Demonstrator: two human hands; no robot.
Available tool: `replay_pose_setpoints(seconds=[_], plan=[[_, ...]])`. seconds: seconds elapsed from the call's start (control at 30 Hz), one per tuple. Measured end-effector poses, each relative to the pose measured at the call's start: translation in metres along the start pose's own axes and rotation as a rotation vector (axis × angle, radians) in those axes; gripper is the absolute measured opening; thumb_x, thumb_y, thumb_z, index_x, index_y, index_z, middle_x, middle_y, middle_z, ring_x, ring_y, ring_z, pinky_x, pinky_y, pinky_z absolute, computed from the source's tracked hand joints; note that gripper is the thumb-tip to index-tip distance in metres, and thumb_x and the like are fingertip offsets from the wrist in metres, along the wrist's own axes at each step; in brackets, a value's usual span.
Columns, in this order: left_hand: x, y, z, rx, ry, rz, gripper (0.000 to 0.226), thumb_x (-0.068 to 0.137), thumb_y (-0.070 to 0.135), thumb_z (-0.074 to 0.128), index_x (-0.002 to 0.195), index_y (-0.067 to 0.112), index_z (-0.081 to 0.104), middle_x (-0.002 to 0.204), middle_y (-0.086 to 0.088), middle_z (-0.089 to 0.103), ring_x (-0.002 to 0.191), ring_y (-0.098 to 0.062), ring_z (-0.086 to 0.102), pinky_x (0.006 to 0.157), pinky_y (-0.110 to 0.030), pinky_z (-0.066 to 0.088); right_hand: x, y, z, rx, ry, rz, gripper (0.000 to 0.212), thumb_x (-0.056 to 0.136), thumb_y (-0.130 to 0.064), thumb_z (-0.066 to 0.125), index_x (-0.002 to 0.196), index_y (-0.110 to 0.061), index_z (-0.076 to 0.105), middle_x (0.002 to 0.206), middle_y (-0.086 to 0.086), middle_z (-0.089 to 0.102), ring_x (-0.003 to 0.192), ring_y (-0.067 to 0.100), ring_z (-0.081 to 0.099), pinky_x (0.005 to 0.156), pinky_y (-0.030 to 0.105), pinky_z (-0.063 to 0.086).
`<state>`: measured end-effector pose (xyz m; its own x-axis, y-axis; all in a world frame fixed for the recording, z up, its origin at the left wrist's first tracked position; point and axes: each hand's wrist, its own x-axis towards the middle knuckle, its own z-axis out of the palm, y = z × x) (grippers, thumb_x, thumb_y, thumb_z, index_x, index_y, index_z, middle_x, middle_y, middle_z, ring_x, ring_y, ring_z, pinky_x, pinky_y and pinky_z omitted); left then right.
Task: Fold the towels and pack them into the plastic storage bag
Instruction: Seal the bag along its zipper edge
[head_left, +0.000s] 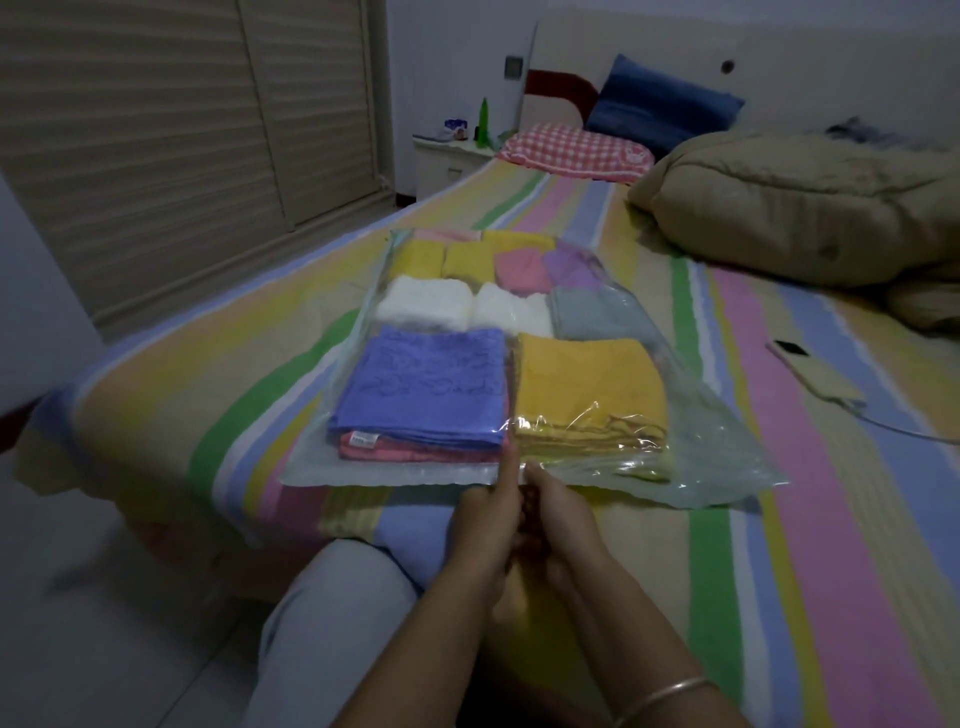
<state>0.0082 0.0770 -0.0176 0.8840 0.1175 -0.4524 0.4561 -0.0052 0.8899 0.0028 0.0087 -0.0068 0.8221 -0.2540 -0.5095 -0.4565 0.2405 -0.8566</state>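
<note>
A clear plastic storage bag (727, 457) lies flat on the striped bed, filled with folded towels. Nearest me inside it are a blue towel (426, 384) on a pink one and a mustard-yellow towel (587, 379). Behind them lie two white towels (423, 306), a grey one, then yellow, pink and purple ones. My left hand (488, 514) and my right hand (558, 514) meet at the middle of the bag's near edge (389, 474). Both pinch that edge strip, fingers curled, the left index finger pointing up along the bag.
A beige quilt (805, 208) is heaped at the back right, with a red checked pillow (571, 150) and a blue pillow (665, 104) behind. A phone on a cable (815, 371) lies on the bed to the right. My knee (337, 597) is against the bed's left edge.
</note>
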Motion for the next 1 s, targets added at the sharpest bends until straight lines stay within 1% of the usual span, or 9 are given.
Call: replay_pose_setpoints(seconds=[0.07,0.17,0.27,0.33,0.43,0.6,0.8,0.9,1.0], plan=[[0.014,-0.004,0.005,-0.089,0.026,-0.041,0.06,0.084,0.065,0.052,0.073,0.009,0.07,0.056,-0.004,0.065,0.055,-0.022,0.06,0.058,-0.034,0.053,0.003,0.003,0.001,0.001,0.017,-0.009,0.035,0.093,-0.034,0.056,0.071,-0.009,0.065,0.056,0.007,0.061,0.046,0.019,0.055,0.047,0.025,0.041],[0.022,-0.011,0.006,-0.104,0.068,-0.034,0.049,0.084,0.054,0.06,0.066,0.01,0.07,0.065,-0.011,0.07,0.066,-0.028,0.065,0.074,-0.042,0.056,0.008,0.006,0.006,-0.002,0.076,-0.027,0.034,0.091,-0.033,0.058,0.073,-0.006,0.07,0.068,0.012,0.069,0.059,0.025,0.063,0.058,0.031,0.05],[0.021,-0.013,0.006,-0.159,0.093,-0.007,0.05,0.084,0.052,0.062,0.061,0.007,0.068,0.063,-0.014,0.069,0.061,-0.027,0.064,0.066,-0.04,0.055,0.009,0.006,0.006,-0.007,0.126,-0.037,0.033,0.09,-0.031,0.059,0.071,-0.006,0.069,0.071,0.012,0.071,0.065,0.027,0.067,0.065,0.037,0.054],[0.016,-0.013,0.004,-0.208,0.074,0.015,0.046,0.089,0.045,0.06,0.056,0.012,0.058,0.048,-0.004,0.057,0.045,-0.02,0.051,0.048,-0.03,0.041,0.011,0.004,0.0,-0.023,0.157,-0.058,0.032,0.088,-0.033,0.06,0.068,-0.008,0.066,0.068,0.01,0.068,0.063,0.027,0.063,0.067,0.038,0.052],[0.01,-0.013,-0.001,-0.252,0.032,0.047,0.042,0.092,0.042,0.057,0.057,0.019,0.05,0.042,0.005,0.038,0.037,-0.011,0.031,0.045,-0.024,0.021,0.016,-0.005,-0.026,-0.068,0.207,-0.085,0.031,0.087,-0.037,0.059,0.066,-0.015,0.056,0.059,0.003,0.052,0.054,0.022,0.05,0.059,0.034,0.042],[0.009,-0.016,-0.003,-0.286,0.051,0.074,0.042,0.093,0.041,0.056,0.058,0.019,0.048,0.043,0.005,0.036,0.039,-0.011,0.028,0.047,-0.024,0.019,0.02,-0.017,-0.077,0.045,0.245,-0.062,0.034,0.09,-0.026,0.059,0.061,-0.018,0.043,0.04,-0.004,0.034,0.034,0.011,0.032,0.036,0.023,0.024],[-0.003,-0.019,0.026,-0.157,0.108,0.14,0.06,0.088,0.065,0.045,0.047,0.022,0.055,0.041,0.006,0.041,0.041,-0.015,0.038,0.051,-0.028,0.03,0.028,-0.011,-0.084,0.094,0.186,-0.03,0.039,0.094,-0.027,0.056,0.06,-0.017,0.039,0.033,-0.006,0.029,0.025,0.01,0.027,0.033,0.017,0.022],[-0.006,-0.015,0.063,-0.005,-0.015,0.115,0.065,0.073,0.078,0.045,0.042,0.023,0.059,0.042,0.005,0.05,0.047,-0.021,0.049,0.058,-0.034,0.039,0.03,-0.008,-0.086,0.07,0.145,-0.022,0.036,0.093,-0.031,0.057,0.063,-0.011,0.051,0.039,0.001,0.045,0.034,0.016,0.04,0.041,0.023,0.032],[0.001,-0.013,0.093,0.098,0.0,0.097,0.061,0.073,0.069,0.049,0.075,0.012,0.07,0.08,-0.01,0.072,0.076,-0.031,0.068,0.076,-0.041,0.056,0.033,-0.004,-0.086,0.068,0.159,-0.029,0.032,0.089,-0.032,0.062,0.081,-0.001,0.067,0.074,0.015,0.071,0.069,0.028,0.068,0.069,0.043,0.057]])
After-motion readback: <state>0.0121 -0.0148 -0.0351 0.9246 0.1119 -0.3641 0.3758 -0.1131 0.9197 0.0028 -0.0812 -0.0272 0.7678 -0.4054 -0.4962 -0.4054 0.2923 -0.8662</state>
